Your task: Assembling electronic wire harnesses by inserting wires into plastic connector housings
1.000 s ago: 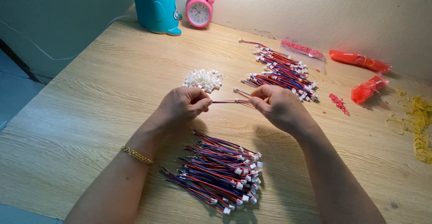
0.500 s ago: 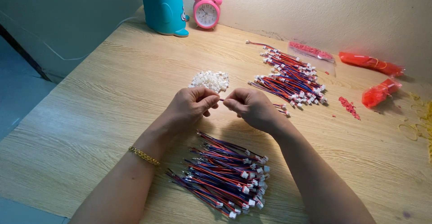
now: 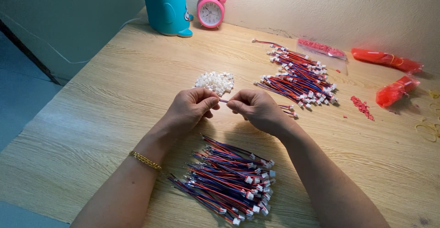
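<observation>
Both hands [image 3: 224, 109] pinch one wire [image 3: 223, 101] lying left-right between fingers [image 3: 208, 103].

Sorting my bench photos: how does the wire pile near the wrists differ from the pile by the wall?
The near wire pile lies tight, its strands parallel; the far wire pile is looser and spread wider. Near connectors cluster at one end; far ones are scattered. Both hold red-and-blue wires with white connectors.

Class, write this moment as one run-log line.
left hand: pinches wire | right hand: pinches same wire | near: white connectors, wire bundle
</observation>
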